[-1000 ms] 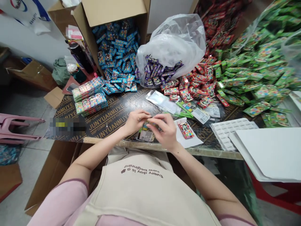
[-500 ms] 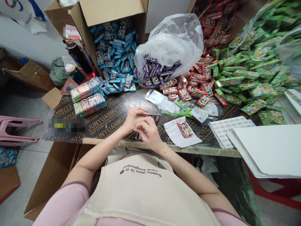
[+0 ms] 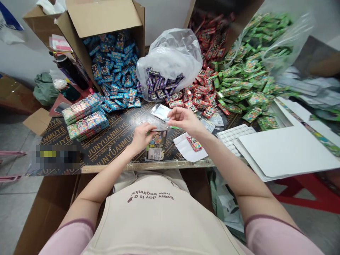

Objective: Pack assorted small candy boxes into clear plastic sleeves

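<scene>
Front edge of the plywood table (image 3: 111, 143): printed card packet (image 3: 156, 146) held upright, left hand (image 3: 140, 139) closed around its top.
Just right of the packet: right hand (image 3: 184, 119) raised, fingers narrowly parted, beside a silvery pouch (image 3: 160, 112); whether it holds anything, cannot tell.
Nearer right: red packet (image 3: 194, 143) on white paper (image 3: 184, 150).
Back edge: blue packets (image 3: 113, 67) spilling from a cardboard box (image 3: 103, 17).

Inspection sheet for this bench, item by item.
Surface: plywood board with printed lettering.
Job's things: printed card, foil pouch, white sheet.
Hands: left hand holds the card; right hand is beside the pouch.
Clutter: blue packets in a carton, purple packets in a plastic bag, heaped red packets and green packets.
Cables: nothing seen.
Surroundings: tiled floor, red stool.
</scene>
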Demonstrator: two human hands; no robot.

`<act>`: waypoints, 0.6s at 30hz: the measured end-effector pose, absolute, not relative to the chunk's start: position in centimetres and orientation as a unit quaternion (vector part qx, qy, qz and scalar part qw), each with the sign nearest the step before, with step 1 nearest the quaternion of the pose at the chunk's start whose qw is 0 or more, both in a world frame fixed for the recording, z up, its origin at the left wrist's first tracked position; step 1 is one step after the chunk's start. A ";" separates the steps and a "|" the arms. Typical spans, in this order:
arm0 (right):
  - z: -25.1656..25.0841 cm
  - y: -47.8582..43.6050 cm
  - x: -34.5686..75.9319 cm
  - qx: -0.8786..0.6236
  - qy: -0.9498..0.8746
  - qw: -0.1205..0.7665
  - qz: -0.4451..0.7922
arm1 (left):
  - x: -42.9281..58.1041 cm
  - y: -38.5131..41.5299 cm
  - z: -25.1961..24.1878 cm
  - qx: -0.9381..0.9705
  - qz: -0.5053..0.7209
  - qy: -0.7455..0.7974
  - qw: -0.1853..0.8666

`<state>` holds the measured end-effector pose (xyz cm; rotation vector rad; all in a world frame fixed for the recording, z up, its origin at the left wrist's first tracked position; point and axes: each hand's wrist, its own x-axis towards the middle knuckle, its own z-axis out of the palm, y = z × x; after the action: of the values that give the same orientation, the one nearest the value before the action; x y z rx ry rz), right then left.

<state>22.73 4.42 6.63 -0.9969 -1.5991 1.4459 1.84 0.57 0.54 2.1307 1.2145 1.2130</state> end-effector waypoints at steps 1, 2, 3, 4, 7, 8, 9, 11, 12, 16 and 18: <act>6.7 4.8 22.7 -0.378 -0.634 0.357 0.572 | 1.9 0.5 0.5 0.767 0.433 0.428 0.201; 6.8 5.1 22.5 -0.366 -0.647 0.340 0.575 | 1.9 0.4 0.4 0.771 0.434 0.420 0.202; 6.9 5.3 22.3 -0.351 -0.665 0.322 0.575 | 1.9 0.3 0.4 0.773 0.436 0.413 0.204; 7.0 5.5 22.1 -0.333 -0.685 0.301 0.574 | 2.0 0.2 0.4 0.774 0.439 0.406 0.207; 7.1 5.8 21.3 -0.279 -0.741 0.233 0.565 | 2.0 -0.1 0.7 0.765 0.446 0.405 0.228; 7.0 5.9 21.1 -0.265 -0.753 0.216 0.563 | 2.0 -0.2 0.7 0.755 0.449 0.414 0.240; 6.9 6.0 20.9 -0.255 -0.761 0.203 0.561 | 2.0 -0.3 0.8 0.740 0.452 0.426 0.256; 6.4 6.1 20.6 -0.249 -0.770 0.184 0.558 | 1.9 -0.3 0.7 0.711 0.460 0.449 0.286; 6.1 6.2 20.4 -0.250 -0.770 0.178 0.560 | 1.8 -0.3 0.7 0.700 0.464 0.454 0.297; 5.3 6.3 20.0 -0.256 -0.765 0.168 0.566 | 1.7 -0.3 0.6 0.701 0.475 0.439 0.301; 5.2 6.2 19.8 -0.263 -0.768 0.170 0.558 | 1.8 -0.3 0.8 0.708 0.483 0.429 0.283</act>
<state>19.83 6.22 5.21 -0.7472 -2.1824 1.5855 1.76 -0.33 0.75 1.8968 1.1497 1.2942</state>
